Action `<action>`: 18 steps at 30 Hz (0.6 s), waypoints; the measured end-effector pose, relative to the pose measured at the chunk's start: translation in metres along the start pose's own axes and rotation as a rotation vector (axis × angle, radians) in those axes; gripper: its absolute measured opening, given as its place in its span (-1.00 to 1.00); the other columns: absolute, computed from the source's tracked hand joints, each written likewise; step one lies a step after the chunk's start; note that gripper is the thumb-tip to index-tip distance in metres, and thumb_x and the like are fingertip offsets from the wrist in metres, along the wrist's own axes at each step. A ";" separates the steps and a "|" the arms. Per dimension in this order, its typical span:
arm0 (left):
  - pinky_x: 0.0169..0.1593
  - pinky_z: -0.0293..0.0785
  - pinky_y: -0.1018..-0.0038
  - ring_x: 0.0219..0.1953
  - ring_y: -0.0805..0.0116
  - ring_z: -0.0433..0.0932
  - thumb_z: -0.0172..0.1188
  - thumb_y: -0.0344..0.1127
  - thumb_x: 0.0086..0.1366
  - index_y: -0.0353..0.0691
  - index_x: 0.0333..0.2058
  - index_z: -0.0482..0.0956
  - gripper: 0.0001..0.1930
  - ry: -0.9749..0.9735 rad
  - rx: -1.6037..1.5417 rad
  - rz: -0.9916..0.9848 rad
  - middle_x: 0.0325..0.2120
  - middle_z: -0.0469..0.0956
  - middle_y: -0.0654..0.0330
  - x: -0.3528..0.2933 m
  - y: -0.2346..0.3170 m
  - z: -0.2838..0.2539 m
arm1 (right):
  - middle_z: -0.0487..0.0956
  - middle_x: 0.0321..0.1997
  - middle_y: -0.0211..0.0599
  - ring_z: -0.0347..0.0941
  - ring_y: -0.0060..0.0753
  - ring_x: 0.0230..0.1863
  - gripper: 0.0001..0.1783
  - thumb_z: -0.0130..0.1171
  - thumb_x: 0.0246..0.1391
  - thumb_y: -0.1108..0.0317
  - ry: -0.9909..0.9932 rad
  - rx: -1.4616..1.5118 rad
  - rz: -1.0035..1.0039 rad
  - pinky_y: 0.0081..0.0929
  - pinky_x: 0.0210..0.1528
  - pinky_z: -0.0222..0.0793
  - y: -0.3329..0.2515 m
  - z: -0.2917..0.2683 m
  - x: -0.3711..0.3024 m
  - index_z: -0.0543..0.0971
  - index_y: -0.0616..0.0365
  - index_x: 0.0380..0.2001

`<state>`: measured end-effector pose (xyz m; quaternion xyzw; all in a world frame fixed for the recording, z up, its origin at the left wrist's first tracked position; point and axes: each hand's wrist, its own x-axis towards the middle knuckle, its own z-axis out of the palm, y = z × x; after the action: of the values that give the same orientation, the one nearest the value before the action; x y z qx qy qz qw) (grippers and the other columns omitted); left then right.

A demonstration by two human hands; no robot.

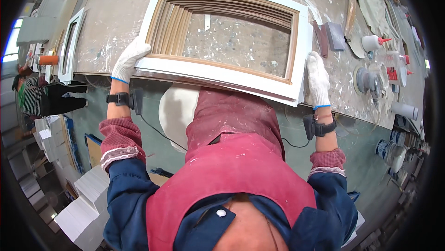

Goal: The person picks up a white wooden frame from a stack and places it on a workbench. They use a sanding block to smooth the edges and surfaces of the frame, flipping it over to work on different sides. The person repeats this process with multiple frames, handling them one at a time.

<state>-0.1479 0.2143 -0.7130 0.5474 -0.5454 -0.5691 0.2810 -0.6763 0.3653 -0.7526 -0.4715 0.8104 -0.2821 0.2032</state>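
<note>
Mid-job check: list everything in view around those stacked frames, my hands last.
Stacked rectangular frames: several, exact count unclear; white with brown inner edges; between the hands
Lone rectangular frame: one, white, workbench's left end
Paint-spotted workbench: one, grey, under the stack
Flat rectangular blocks: two, brownish-red and grey, right of the stack
Long-handled brush-like tool: one, tan, upper right
Red-tipped squeeze bottle: one, white, right side
Round sander-like tool: one, grey, below the bottle
Boxy stacks: count unclear, white, lower left
Co-worker: one, striped top, far left
Apron: one, pinkish-red, on the wearer
Left gloved hand: one, white, stack's near left corner
Right gloved hand: one, white, stack's right edge
</note>
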 end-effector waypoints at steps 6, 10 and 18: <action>0.17 0.25 0.44 0.10 0.33 0.33 0.29 -0.16 0.11 -0.40 0.20 0.25 -0.26 -0.226 0.032 -0.025 0.06 0.40 0.11 -0.010 0.009 0.033 | 0.54 -0.04 -0.34 0.46 -0.48 -0.08 -0.33 -0.17 0.29 -0.17 -0.227 0.747 0.288 -0.47 -0.01 0.38 -0.001 -0.027 0.011 0.42 0.21 0.12; 0.08 0.33 0.49 -0.03 0.38 0.42 0.26 -0.10 0.15 -0.37 0.08 0.41 -0.40 -0.166 0.260 -0.022 -0.09 0.50 0.16 0.024 0.037 0.052 | 0.53 -0.01 -0.31 0.47 -0.51 -0.08 -0.32 -0.08 0.25 -0.17 -0.308 0.953 0.380 -0.50 -0.05 0.42 -0.005 -0.035 0.026 0.39 0.24 0.13; -0.06 0.45 0.50 -0.17 0.48 0.51 0.22 -0.08 0.23 -0.34 -0.01 0.49 -0.52 -0.082 0.016 -0.156 -0.20 0.55 0.20 0.039 0.041 0.068 | 0.54 -0.03 -0.35 0.48 -0.52 -0.11 -0.34 0.00 0.21 -0.15 -0.321 0.988 0.400 -0.56 -0.08 0.43 -0.033 -0.038 0.041 0.43 0.23 0.10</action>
<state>-0.2318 0.1897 -0.7003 0.5667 -0.5168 -0.6068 0.2087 -0.6969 0.3269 -0.7046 -0.1940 0.6144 -0.5091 0.5707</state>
